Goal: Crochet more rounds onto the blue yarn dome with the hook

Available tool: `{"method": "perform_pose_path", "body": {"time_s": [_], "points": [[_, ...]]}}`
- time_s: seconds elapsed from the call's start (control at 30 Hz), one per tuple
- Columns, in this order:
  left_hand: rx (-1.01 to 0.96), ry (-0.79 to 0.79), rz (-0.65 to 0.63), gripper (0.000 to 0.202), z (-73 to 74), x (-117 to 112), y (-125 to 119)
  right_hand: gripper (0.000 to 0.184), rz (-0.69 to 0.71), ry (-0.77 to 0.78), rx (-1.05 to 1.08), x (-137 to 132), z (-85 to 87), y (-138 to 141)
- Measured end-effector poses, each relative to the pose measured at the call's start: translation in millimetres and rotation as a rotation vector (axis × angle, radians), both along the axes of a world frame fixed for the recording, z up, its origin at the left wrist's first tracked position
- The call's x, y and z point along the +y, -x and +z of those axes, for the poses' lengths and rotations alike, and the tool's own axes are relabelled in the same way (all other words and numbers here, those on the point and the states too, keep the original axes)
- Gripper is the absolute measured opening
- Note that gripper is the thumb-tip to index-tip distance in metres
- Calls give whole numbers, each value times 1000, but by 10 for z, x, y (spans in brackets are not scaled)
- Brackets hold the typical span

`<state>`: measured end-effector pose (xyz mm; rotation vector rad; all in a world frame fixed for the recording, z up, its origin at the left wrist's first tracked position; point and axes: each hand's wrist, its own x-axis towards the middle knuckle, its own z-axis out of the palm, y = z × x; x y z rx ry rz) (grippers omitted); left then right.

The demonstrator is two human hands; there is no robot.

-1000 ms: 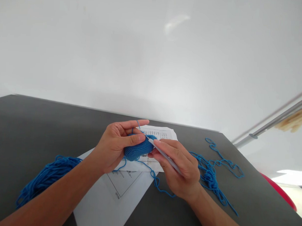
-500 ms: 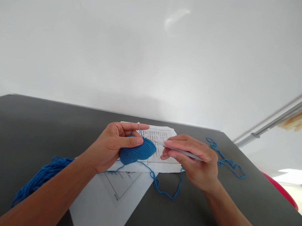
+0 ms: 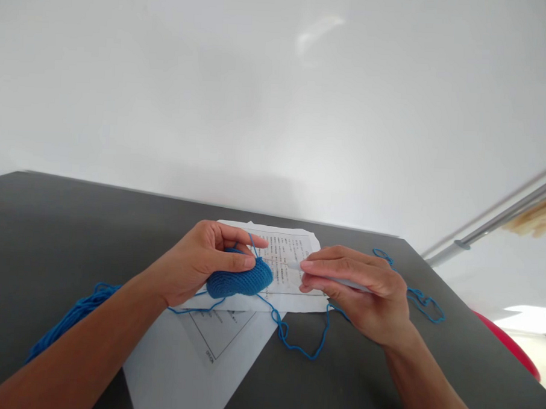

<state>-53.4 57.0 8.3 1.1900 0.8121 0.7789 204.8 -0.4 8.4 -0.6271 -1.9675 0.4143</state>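
Note:
My left hand [image 3: 216,256] pinches a blue crochet piece [image 3: 240,281] between thumb and fingers. A strand of blue yarn [image 3: 253,246] runs over its index finger down to the top edge of the piece. My right hand [image 3: 357,283] is closed round a crochet hook [image 3: 348,284] with a pale grey handle. The hook's thin shaft points left toward the piece; whether its tip sits in a stitch is too fine to see. Below the hands, a loose yarn tail [image 3: 294,348] loops over the table.
Under the hands lies a printed sheet [image 3: 293,244], overlapping another paper [image 3: 188,369] nearer me. A blue yarn skein [image 3: 75,316] rests beside my left forearm, and more loose yarn [image 3: 427,301] lies at the right. The dark table [image 3: 95,227] meets a white wall [image 3: 214,105].
My right hand has moved slightly right with the hook. My left hand has shifted the crochet piece a little left, so the hands are farther apart.

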Motion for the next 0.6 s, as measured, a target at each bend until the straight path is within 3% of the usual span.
{"method": "perform_pose_path", "body": {"time_s": [0.2,0.33,0.5,0.6], "points": [[51,-44,-14,30,0,0,11,32,45,80,21,-4,23,-20],[41,-68,-36,16,-3,2,16,26,78,187,103,-16,11,-20],[-1,-84,-57,19,-9,-17,25,12,130,544,415,-19,-81,51],[-37,-89,-15,28,-4,-45,20,14,165,765,667,-2,-131,168]]}}
